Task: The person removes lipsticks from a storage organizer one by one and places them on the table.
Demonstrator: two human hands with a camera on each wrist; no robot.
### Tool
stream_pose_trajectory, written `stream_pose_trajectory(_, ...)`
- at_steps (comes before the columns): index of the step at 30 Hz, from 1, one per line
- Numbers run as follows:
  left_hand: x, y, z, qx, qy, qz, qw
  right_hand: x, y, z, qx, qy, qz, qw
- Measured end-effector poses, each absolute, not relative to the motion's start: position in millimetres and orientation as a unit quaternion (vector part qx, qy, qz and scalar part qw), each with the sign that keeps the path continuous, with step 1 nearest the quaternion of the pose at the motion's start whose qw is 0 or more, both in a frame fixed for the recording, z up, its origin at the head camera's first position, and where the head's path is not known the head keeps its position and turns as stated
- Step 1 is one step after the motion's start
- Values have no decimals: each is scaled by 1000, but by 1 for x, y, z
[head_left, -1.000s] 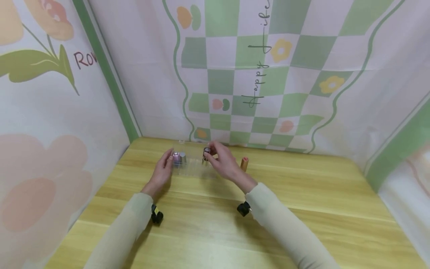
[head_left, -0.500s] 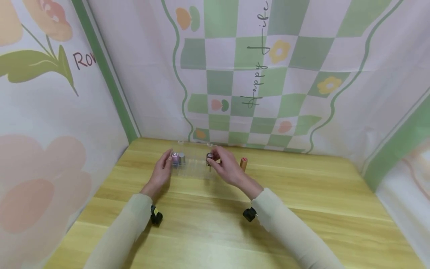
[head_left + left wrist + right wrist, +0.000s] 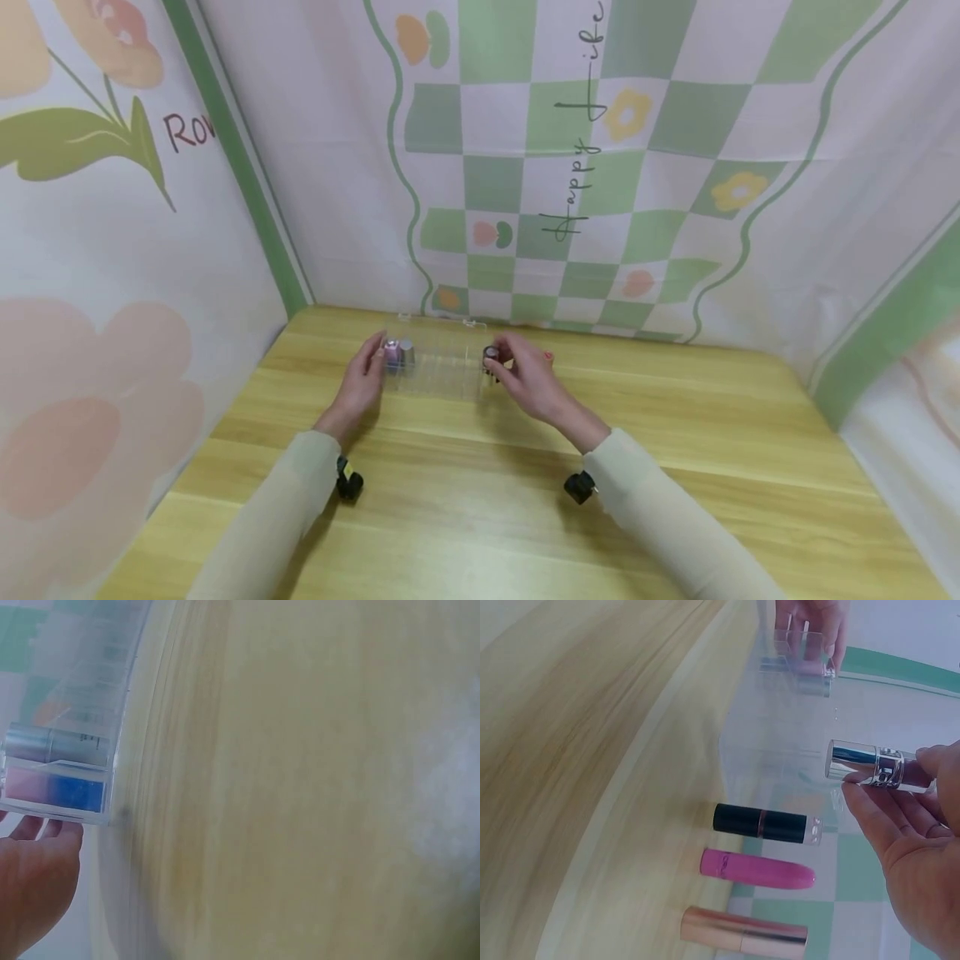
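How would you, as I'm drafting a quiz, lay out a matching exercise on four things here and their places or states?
1. magenta lipstick tube
2. rose-gold lipstick tube
3. clear organizer
4. right hand

A. touched at one end by the left hand
B. holding a silvery lipstick tube
C. between the black tube and item 2
D. end of row, farthest from organizer

Pairs: 1-C; 2-D; 3-A; 4-B
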State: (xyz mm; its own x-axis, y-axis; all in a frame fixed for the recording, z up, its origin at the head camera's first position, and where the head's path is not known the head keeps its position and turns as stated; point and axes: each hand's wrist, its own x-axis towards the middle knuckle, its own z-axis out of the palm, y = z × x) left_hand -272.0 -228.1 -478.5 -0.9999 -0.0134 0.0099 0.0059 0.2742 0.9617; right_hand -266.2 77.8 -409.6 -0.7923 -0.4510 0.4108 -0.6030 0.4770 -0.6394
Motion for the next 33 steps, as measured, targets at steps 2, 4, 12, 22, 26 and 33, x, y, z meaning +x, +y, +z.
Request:
stream_pose_trajectory(2,-272,-229,-479,4,-797,-604,6,-266,80,-410,314,-854,403,102)
stream_pose_trajectory(4,-272,-229,-480,4,-800,-600,9,-266,82,-412,318,-853,398,110)
stream_pose_trajectory(12,-271,-227,-481,1,-811,-585,20,-264,92,-416,315,-848,416,97)
stream_pose_trajectory(22,-272,-228,-481,1,-810,-586,16,-262,106,-418,303,-858,408,79)
stream_pose_trajectory(26,-271,-228,-479,3,-810,-586,13,-262,113,-418,300,-865,392,87)
stream_pose_trajectory(33,-272,-228,-476,3,-808,-589,10,-261,127,-419,289,-863,407,76)
